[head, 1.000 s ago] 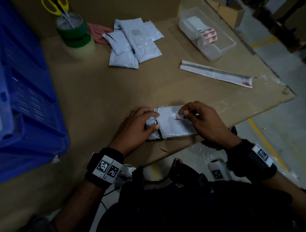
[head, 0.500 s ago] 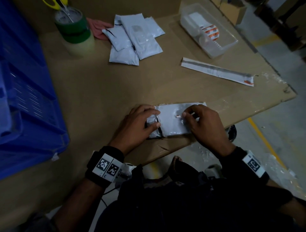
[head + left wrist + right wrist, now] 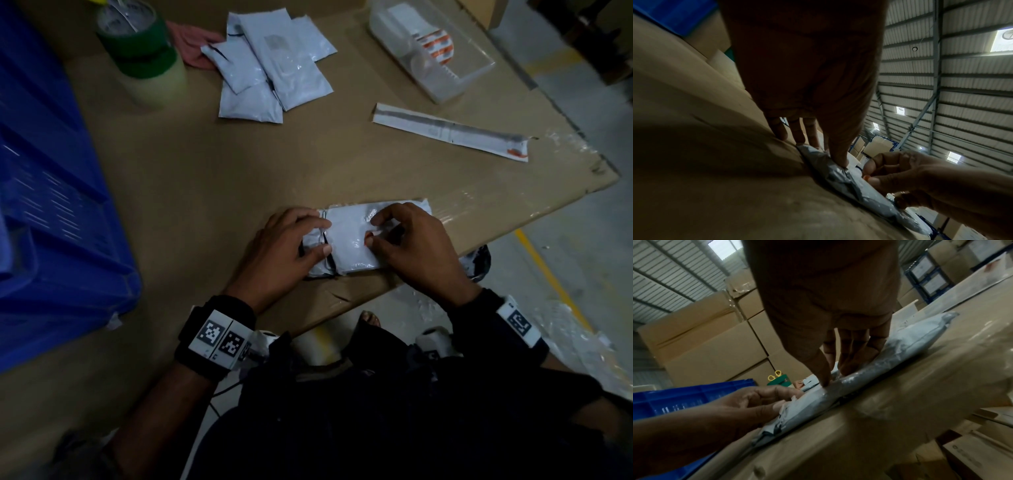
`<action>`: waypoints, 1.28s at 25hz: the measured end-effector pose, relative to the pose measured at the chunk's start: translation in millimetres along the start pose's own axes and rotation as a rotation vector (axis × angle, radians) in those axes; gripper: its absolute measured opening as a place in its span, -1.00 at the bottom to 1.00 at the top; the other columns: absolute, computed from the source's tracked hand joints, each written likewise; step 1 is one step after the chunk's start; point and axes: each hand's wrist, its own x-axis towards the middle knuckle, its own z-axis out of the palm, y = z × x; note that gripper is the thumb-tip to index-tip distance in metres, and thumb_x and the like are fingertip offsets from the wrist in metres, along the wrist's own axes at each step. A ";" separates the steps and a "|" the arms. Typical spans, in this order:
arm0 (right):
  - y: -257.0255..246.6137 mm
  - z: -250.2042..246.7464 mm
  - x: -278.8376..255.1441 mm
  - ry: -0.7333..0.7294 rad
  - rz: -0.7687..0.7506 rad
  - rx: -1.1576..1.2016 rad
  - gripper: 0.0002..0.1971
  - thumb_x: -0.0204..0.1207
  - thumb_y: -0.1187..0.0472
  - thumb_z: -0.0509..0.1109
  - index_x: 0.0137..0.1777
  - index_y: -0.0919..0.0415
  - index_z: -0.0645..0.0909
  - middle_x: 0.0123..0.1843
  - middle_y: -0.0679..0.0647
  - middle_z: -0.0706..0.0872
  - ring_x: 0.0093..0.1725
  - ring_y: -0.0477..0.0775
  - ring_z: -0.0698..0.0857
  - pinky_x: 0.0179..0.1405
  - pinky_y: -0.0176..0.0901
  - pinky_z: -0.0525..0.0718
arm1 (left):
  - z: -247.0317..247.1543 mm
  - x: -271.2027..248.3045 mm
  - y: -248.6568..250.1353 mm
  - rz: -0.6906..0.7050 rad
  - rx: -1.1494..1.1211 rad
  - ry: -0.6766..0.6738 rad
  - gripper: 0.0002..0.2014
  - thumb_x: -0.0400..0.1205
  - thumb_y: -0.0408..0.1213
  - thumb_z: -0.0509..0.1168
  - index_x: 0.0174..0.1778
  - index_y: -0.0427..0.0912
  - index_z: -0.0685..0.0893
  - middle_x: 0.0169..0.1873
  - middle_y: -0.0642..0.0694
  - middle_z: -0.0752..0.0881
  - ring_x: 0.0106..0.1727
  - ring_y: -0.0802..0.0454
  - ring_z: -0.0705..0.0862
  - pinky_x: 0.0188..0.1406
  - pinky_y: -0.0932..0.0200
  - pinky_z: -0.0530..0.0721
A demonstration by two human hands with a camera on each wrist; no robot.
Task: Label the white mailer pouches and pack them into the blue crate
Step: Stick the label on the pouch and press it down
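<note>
White, crinkled plastic film lies under both hands: we see one mailer pouch [image 3: 346, 240] flat on the cardboard-covered table [image 3: 205, 178], close to its near edge. The left hand [image 3: 291, 250] presses the pouch's folded left end with fingers and thumb laid nearly straight on the film. The right hand [image 3: 411, 246] rests on the pouch's right half and pinches a small orange-and-white sticker [image 3: 371, 234] between thumb and forefinger against the film; whether the sticker already adheres we cannot tell in this dim view.

We judge the pouch light, soft and slippery, its filling yielding under pressure; it is best taken by the flat body or the folded end, with one hand holding it down while the label is rubbed on.

Farther away, a pile of unlabelled pouches [image 3: 270, 65] lies overlapped at the table's far side. The blue crate [image 3: 51, 212] stands at the left; its interior is out of view. A clear plastic tray [image 3: 445, 68] at the far right holds orange-striped labels. A backing strip [image 3: 452, 135] lies nearby.
</note>
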 end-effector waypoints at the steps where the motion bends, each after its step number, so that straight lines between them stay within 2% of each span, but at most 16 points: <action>1: -0.3 -1.5 0.7 -0.016 0.007 0.007 -0.81 0.48 0.04 0.60 0.04 -0.07 0.70 0.05 -0.15 0.74 -0.12 -0.18 0.72 -0.09 -0.07 0.66 | -0.2 -0.6 0.4 0.001 -0.001 0.001 -0.65 0.65 0.00 0.42 0.36 0.13 0.69 0.37 0.18 0.57 0.45 0.11 0.48 0.45 -0.09 0.51; 5: 0.5 -4.0 2.8 -0.067 0.002 0.003 -0.92 0.50 -0.01 0.54 -0.05 -0.10 0.75 -0.03 -0.18 0.75 -0.12 -0.22 0.73 -0.03 0.00 0.74 | 0.2 -1.0 1.0 -0.013 -0.010 -0.003 -0.65 0.65 0.01 0.40 0.37 0.13 0.68 0.38 0.18 0.56 0.46 0.11 0.47 0.45 -0.14 0.51; 7: 1.6 -4.1 4.5 -0.056 0.003 0.013 -0.90 0.52 -0.02 0.54 -0.03 -0.07 0.74 -0.04 -0.17 0.77 -0.12 -0.18 0.74 -0.02 0.06 0.74 | 0.9 -0.8 0.4 -0.007 -0.006 0.000 -0.65 0.65 0.03 0.39 0.37 0.14 0.68 0.38 0.19 0.56 0.45 0.12 0.48 0.44 -0.14 0.52; 10: 3.4 -5.2 7.9 -0.054 -0.039 -0.010 -0.84 0.52 0.07 0.56 0.05 -0.05 0.69 0.01 -0.14 0.76 -0.15 -0.15 0.72 -0.05 0.09 0.72 | 0.5 -1.0 1.2 -0.010 -0.003 0.001 -0.65 0.66 -0.01 0.42 0.38 0.13 0.68 0.38 0.18 0.55 0.44 0.15 0.47 0.45 -0.11 0.51; 13: 2.7 -6.1 10.7 -0.057 -0.127 -0.098 -0.93 0.57 0.10 0.49 0.01 -0.07 0.74 0.09 -0.09 0.69 -0.11 -0.06 0.69 -0.09 0.06 0.69 | -2.7 -2.4 5.7 -0.016 0.007 -0.009 -0.54 0.64 0.03 0.43 0.48 0.18 0.60 0.44 0.19 0.50 0.48 0.13 0.42 0.49 -0.08 0.47; 16: 2.4 -3.6 9.1 -0.082 -0.151 -0.176 -0.92 0.66 0.12 0.40 -0.04 -0.04 0.71 0.09 -0.08 0.66 -0.02 0.01 0.66 -0.14 0.03 0.60 | -3.2 -1.9 11.4 -0.049 0.133 -0.131 -0.35 0.59 0.24 0.39 0.63 0.35 0.41 0.66 0.22 0.24 0.65 0.07 0.19 0.59 -0.07 0.23; 18: 5.8 -0.5 7.1 -0.039 -0.135 -0.178 -0.89 0.72 0.16 0.33 -0.02 -0.01 0.66 0.04 -0.08 0.67 -0.01 0.03 0.66 -0.13 0.02 0.53 | -0.2 0.2 13.1 -0.046 0.165 -0.191 -0.29 0.56 0.32 0.37 0.65 0.36 0.35 0.72 0.21 0.14 0.72 0.10 0.07 0.64 -0.11 0.11; 20: 9.5 1.7 4.1 0.044 -0.106 -0.067 -0.84 0.74 0.24 0.28 -0.04 0.01 0.62 -0.04 -0.10 0.70 -0.06 -0.01 0.68 -0.14 -0.07 0.53 | 3.2 0.3 16.1 -0.043 0.152 -0.166 -0.27 0.52 0.36 0.39 0.62 0.34 0.38 0.65 0.22 0.26 0.66 0.08 0.18 0.63 -0.12 0.21; 23: 5.3 2.4 -4.4 0.208 -0.090 0.082 -0.82 0.74 0.36 0.25 -0.03 0.09 0.60 -0.11 -0.10 0.68 -0.10 -0.05 0.66 -0.13 -0.32 0.52 | 10.2 -2.4 25.8 -0.030 0.218 -0.092 -0.24 0.42 0.49 0.36 0.54 0.34 0.43 0.46 0.21 0.39 0.47 0.04 0.37 0.45 -0.06 0.42; 25: -0.9 2.5 -11.7 0.298 -0.126 0.111 -0.85 0.75 0.36 0.21 0.04 0.17 0.60 -0.08 -0.03 0.66 -0.08 -0.01 0.64 -0.12 -0.24 0.54 | 16.0 -4.8 32.1 -0.016 0.229 -0.074 -0.23 0.41 0.50 0.35 0.52 0.33 0.42 0.39 0.18 0.41 0.42 0.03 0.40 0.38 -0.04 0.46; 28: 0.1 3.7 -20.8 0.311 -0.150 0.103 -0.81 0.66 0.34 0.16 0.10 0.15 0.58 -0.04 -0.04 0.64 -0.07 0.03 0.63 -0.11 -0.09 0.56 | 20.1 -5.9 36.0 0.011 0.283 -0.066 -0.25 0.42 0.47 0.37 0.50 0.29 0.44 0.34 0.14 0.42 0.36 0.02 0.42 0.30 -0.02 0.50; 30: 5.2 0.9 -22.0 0.303 -0.100 0.131 -0.72 0.59 0.46 0.19 0.12 0.10 0.58 -0.03 -0.09 0.68 -0.06 -0.08 0.66 -0.09 -0.14 0.62 | 19.8 -4.9 37.7 0.004 0.318 -0.076 -0.26 0.42 0.46 0.38 0.49 0.28 0.46 0.34 0.13 0.43 0.34 0.02 0.42 0.27 0.00 0.49; 32: 9.1 -6.5 -18.9 0.340 -0.016 0.211 -0.69 0.62 0.52 0.18 0.09 0.08 0.55 -0.06 -0.14 0.73 -0.09 -0.27 0.71 -0.12 -0.32 0.66 | 19.1 -4.6 39.1 -0.005 0.343 -0.079 -0.26 0.42 0.46 0.37 0.49 0.26 0.47 0.34 0.12 0.43 0.34 0.01 0.42 0.26 -0.01 0.48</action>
